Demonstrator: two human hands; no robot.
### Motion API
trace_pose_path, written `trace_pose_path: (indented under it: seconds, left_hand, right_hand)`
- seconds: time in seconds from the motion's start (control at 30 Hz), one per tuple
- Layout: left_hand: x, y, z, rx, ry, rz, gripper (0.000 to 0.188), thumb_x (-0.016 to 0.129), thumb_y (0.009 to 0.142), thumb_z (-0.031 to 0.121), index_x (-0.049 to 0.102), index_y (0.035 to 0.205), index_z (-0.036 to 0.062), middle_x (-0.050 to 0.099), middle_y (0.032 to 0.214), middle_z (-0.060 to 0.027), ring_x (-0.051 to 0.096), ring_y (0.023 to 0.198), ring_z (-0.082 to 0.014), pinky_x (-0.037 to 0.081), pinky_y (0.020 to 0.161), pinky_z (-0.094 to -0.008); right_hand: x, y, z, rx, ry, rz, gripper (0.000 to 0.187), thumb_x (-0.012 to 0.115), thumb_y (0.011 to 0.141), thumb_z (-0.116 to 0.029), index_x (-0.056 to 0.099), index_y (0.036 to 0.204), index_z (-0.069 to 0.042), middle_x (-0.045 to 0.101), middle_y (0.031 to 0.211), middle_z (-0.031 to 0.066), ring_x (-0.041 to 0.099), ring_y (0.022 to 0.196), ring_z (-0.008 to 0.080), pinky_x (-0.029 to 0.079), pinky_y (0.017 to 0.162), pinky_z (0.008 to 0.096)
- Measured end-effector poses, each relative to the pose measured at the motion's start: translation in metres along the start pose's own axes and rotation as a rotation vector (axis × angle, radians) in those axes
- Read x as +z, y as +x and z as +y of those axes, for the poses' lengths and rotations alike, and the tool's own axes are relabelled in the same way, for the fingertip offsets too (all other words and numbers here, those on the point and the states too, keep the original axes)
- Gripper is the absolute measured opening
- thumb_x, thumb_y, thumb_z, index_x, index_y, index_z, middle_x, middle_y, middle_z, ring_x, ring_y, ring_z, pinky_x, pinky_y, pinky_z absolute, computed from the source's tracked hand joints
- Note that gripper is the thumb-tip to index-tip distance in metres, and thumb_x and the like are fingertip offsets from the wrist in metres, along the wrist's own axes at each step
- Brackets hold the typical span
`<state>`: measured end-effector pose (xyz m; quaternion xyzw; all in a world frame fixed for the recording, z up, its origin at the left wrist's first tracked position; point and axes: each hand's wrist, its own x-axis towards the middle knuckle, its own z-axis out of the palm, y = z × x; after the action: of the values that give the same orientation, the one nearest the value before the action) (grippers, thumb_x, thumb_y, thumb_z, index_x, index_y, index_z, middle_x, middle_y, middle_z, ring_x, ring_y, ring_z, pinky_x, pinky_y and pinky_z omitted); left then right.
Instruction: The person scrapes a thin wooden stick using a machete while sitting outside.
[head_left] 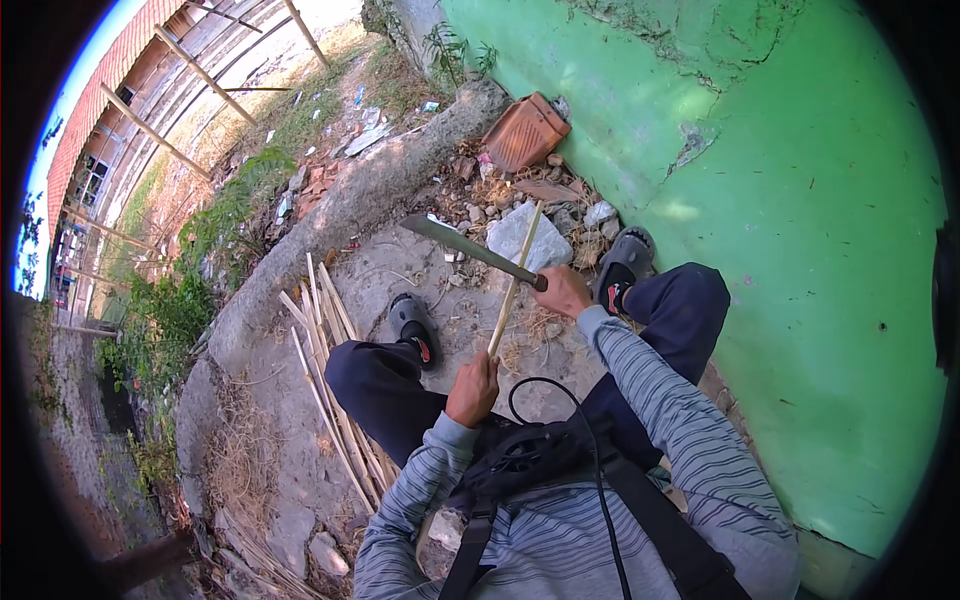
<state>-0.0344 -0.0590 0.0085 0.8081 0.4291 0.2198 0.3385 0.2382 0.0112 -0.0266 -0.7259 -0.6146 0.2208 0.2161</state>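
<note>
My left hand (473,389) is closed around the lower end of a pale, narrow wooden strip (507,308), which slants up and away from me. In my right hand (565,291) is the handle of a machete (470,246). Its long dark blade points to the far left and crosses the strip a little above the middle. Whether the blade touches the strip or only passes over it, I cannot tell. The strip's far end lies over a large pale stone (530,238) between my feet.
Several long split strips (335,390) lie in a bundle beside my left leg. Rubble (585,215) and an orange-brown plastic basket (527,132) lie by the green wall (800,250) on the right. A low rough concrete kerb (330,200) curves along the left, with green plants (165,320) beyond it.
</note>
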Motion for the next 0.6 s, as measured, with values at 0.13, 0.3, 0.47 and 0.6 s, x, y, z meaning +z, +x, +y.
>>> trace_pose_path:
  seconds: [0.13,0.3,0.47,0.6]
  left_hand:
    - [0.0,-0.014,0.0,-0.058,-0.009,-0.031,0.018,0.057,0.101,0.016,0.047,0.095,0.0025,0.054,0.065,-0.0272,0.052,0.063,-0.0513,0.036,0.059,-0.0611]
    - [-0.009,-0.024,0.006,-0.123,0.023,-0.025,0.018,0.058,0.1,0.016,0.047,0.095,0.0024,0.054,0.066,-0.0273,0.053,0.063,-0.0502,0.037,0.06,-0.0597]
    - [-0.022,-0.06,0.022,-0.137,0.09,-0.093,0.017,0.059,0.1,0.016,0.048,0.098,0.0033,0.054,0.065,-0.0259,0.053,0.063,-0.0469,0.038,0.06,-0.0575]
    - [-0.016,-0.043,0.004,-0.149,0.087,-0.053,0.018,0.059,0.1,0.016,0.049,0.097,0.0024,0.056,0.067,-0.0257,0.055,0.065,-0.0469,0.037,0.06,-0.0577]
  right_hand:
    - [0.01,-0.009,0.003,0.013,0.018,-0.033,0.028,0.07,0.078,-0.038,0.073,0.081,-0.01,0.071,0.077,0.0187,0.07,0.075,0.0419,0.054,0.069,0.0519]
    - [0.013,-0.021,-0.011,-0.111,-0.001,-0.102,0.031,0.074,0.075,-0.037,0.073,0.082,-0.007,0.071,0.078,0.0185,0.07,0.075,0.0408,0.054,0.071,0.0518]
    - [-0.008,0.006,0.022,0.119,0.104,0.035,0.033,0.072,0.079,-0.036,0.072,0.08,-0.003,0.069,0.076,0.0215,0.069,0.073,0.04,0.053,0.067,0.048]
    - [0.015,-0.022,-0.009,0.007,0.155,-0.079,0.029,0.071,0.077,-0.031,0.069,0.078,-0.002,0.067,0.073,0.0216,0.068,0.072,0.0413,0.051,0.066,0.0481]
